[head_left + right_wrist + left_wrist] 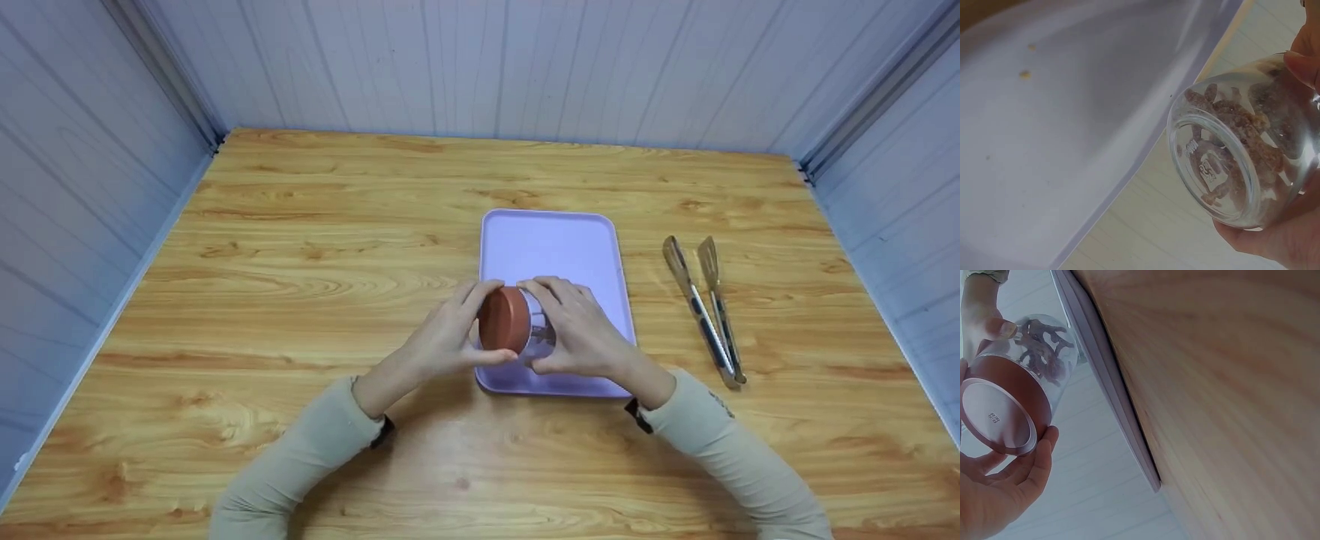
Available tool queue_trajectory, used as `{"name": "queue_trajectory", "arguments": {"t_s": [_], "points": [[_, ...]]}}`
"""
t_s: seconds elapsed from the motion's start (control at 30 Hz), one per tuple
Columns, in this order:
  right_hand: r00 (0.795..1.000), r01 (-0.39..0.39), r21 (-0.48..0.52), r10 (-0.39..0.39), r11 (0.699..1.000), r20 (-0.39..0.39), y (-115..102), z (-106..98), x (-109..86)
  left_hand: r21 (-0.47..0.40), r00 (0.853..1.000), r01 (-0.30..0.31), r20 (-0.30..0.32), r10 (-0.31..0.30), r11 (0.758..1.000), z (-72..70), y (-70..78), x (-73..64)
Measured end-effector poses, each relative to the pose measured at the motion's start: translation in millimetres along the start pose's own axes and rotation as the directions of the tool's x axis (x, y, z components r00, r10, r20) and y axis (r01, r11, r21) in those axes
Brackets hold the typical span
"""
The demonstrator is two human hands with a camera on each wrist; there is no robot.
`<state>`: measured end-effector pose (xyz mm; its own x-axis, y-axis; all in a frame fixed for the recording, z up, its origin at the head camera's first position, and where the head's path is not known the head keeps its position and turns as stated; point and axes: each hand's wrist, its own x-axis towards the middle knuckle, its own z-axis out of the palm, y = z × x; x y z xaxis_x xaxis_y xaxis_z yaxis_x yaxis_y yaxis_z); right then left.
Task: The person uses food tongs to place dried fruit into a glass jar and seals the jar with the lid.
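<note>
A clear jar (538, 337) with a reddish-brown lid (504, 321) is held on its side above a lilac tray (551, 244). My left hand (448, 330) grips the lid, thumb below and fingers over the top. Around the jar's body curl the fingers of my right hand (581, 330). Brown, knobbly dried pieces (1247, 132) lie inside, seen through the glass in the right wrist view. The lid (1010, 402) sits against the jar's mouth in the left wrist view; whether it is loose I cannot tell.
Metal tongs with dark grips (709, 315) lie spread on the wooden table (315, 247), right of the tray. A few small yellowish crumbs (1025, 74) dot the tray. Pale panel walls (465, 67) border the table at the back and both sides.
</note>
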<state>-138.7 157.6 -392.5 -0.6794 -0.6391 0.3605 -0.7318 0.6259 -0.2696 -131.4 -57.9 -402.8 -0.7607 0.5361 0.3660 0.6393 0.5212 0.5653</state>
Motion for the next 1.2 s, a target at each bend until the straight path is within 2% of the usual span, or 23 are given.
{"name": "queue_trajectory", "arguments": {"t_s": [0.4,0.7,0.87,1.07,1.2], "points": [[1.0,-0.013,0.026,0.013,1.0,-0.009,1.6,2.1,-0.9,0.049,1.0,-0.001,-0.002,0.001,0.999,-1.1,1.4,1.2],[0.994,0.013,0.104,-0.001,0.994,-0.111,-1.1,4.9,2.2,0.049,0.998,0.013,-0.058,-0.01,0.999,-5.1,7.3,3.7],[0.991,0.013,0.145,0.006,0.989,-0.132,-2.9,8.5,1.7,0.034,0.997,0.005,-0.078,-0.002,0.999,-5.6,9.1,4.1],[0.987,0.037,0.224,-0.001,0.974,-0.158,-5.2,11.8,3.2,0.024,0.994,0.026,-0.106,-0.024,0.999,-9.1,11.0,5.0],[0.986,0.043,0.257,-0.001,0.965,-0.164,-5.6,14.4,4.1,0.041,0.995,0.027,-0.1,-0.023,0.999,-11.6,10.3,4.9]]}}
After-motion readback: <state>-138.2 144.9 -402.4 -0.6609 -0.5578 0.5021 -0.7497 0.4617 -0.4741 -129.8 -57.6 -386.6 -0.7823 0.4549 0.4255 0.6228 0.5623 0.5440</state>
